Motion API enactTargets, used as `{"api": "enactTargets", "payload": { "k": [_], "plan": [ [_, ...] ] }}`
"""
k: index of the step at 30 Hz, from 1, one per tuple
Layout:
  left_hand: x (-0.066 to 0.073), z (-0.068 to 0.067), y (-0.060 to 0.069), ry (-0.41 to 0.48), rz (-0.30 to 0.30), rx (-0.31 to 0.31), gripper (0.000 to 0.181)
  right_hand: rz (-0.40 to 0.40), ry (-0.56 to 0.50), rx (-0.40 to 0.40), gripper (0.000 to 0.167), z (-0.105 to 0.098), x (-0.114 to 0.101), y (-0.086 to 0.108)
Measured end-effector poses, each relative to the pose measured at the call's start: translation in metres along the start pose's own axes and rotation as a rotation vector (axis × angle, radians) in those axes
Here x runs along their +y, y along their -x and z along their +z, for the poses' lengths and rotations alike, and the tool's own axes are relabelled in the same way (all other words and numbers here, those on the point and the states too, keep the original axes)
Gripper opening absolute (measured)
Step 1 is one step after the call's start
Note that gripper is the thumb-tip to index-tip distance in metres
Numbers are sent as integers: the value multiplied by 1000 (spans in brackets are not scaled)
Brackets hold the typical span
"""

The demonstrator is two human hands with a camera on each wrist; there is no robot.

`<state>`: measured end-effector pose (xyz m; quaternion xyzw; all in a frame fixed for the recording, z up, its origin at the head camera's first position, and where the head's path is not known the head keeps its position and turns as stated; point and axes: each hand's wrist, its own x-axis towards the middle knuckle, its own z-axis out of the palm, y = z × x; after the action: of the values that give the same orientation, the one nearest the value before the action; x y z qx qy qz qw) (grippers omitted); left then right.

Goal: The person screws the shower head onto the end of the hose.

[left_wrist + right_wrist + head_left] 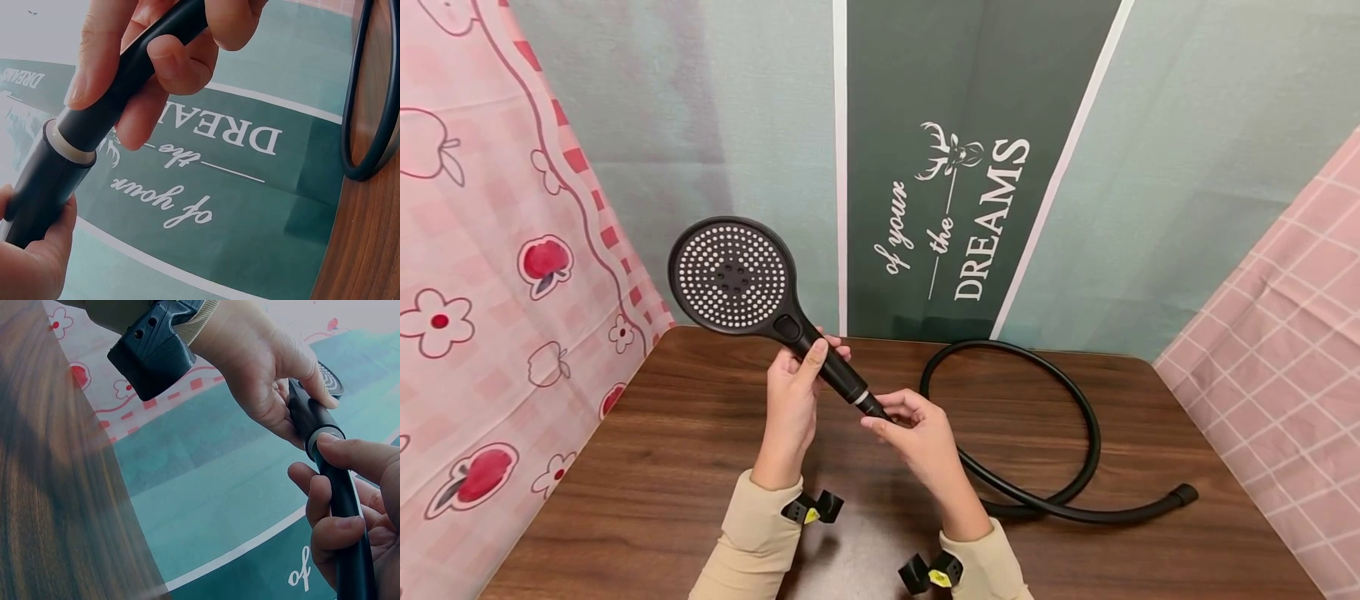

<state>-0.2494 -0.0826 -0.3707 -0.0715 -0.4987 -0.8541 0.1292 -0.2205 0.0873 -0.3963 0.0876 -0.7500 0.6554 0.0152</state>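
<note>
A black handheld shower head (730, 275) with a round, pale-dotted face is raised over the table, tilted with its face at the upper left. My left hand (795, 387) grips its handle, thumb on top. At the handle's lower end my right hand (921, 433) pinches the black connector of the shower hose (1093, 433). A pale ring shows where connector and handle meet, seen close in the left wrist view on the handle (44, 181). In the right wrist view my right fingers curl round the hose end (347, 500); how far it is screwed on I cannot tell.
The hose loops over the right side of the brown wooden table (647, 467), its other end (1184, 494) lying near the right edge. Behind hangs a green cloth (895, 83) with white lettering. Pink patterned cloths (467, 250) stand at both sides.
</note>
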Motion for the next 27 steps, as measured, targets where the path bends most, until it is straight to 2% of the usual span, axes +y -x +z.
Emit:
{"api": "enactTargets", "payload": {
  "k": [6, 27],
  "plan": [
    [-1, 0, 0, -4, -2, 0, 39, 6, 19, 8, 26, -1, 0, 1],
    [1, 1, -1, -10, -2, 5, 33, 18, 18, -9, 23, -3, 0, 1]
  ]
}}
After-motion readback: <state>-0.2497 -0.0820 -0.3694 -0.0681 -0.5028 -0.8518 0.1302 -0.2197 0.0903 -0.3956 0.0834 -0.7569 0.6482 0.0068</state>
